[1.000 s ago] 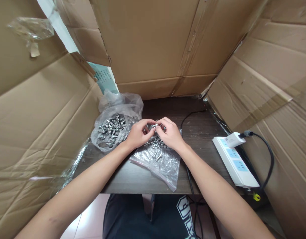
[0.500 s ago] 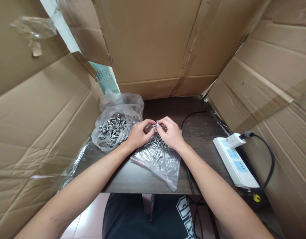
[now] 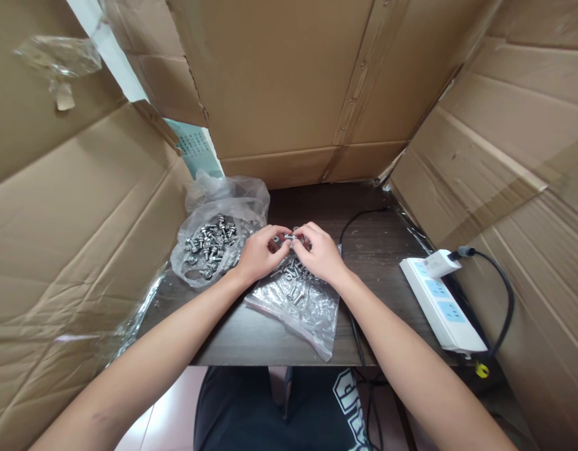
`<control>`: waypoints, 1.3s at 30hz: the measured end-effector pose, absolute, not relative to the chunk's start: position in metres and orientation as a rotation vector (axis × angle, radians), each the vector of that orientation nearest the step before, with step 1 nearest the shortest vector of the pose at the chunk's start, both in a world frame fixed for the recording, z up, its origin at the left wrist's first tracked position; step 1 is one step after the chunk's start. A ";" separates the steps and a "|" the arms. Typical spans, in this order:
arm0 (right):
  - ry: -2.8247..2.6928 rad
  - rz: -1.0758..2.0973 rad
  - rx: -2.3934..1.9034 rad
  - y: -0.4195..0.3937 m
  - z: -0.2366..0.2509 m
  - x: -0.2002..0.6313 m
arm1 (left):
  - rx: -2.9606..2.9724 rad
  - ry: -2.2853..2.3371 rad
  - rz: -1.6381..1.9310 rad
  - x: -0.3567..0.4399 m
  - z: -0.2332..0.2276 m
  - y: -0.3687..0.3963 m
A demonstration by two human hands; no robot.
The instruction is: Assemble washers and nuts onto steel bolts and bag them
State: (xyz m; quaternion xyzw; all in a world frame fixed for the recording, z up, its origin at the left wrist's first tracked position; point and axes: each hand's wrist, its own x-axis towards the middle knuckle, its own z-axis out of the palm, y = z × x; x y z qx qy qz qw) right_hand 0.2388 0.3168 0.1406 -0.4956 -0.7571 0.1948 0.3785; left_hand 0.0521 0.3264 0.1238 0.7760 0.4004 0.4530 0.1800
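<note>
Little has shifted since the earlier frames: both hands stay together over the table centre, the view having drifted only slightly. Left hand (image 3: 258, 254): fingers curled, thumb and forefinger pinching one end of a small silver metal bolt (image 3: 289, 237). Right hand (image 3: 321, 252): likewise curled, fingertips pinched on the other end of the same bolt, so that the piece is held level between the two hands, just above the table; whether a nut or washer sits on it is too small to tell. The two-handed pinch looks suited to turning one part against the other. Directly beneath the hands: a flat clear plastic zip bag (image 3: 303, 307) lying on the table with a few loose silver bolts on or in it, close under the fingers and so within easy reach. Just left of the left hand: a crumpled clear plastic bag (image 3: 223, 203) opened wide, holding a heap of silver bolts with washers (image 3: 210, 243). Support: a dark wood-grain table (image 3: 373, 250). Right of the hands, well apart: a white power strip with blue sockets (image 3: 442, 304) with a white adapter plugged in, and a thin black cable (image 3: 359, 216) running across the table. Surround: brown corrugated cardboard sheets (image 3: 293, 81) standing on three sides, walling in the table.
</note>
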 end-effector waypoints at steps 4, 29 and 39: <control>-1.925 0.502 -1.263 0.316 0.141 0.239 | 2.181 1.105 1.286 0.052 0.124 0.327; -1.907 0.496 -1.238 0.320 0.139 0.241 | 2.216 1.052 1.286 0.050 0.124 0.328; -1.820 0.657 -1.147 0.322 0.139 0.238 | 1.970 1.090 1.283 0.050 0.124 0.328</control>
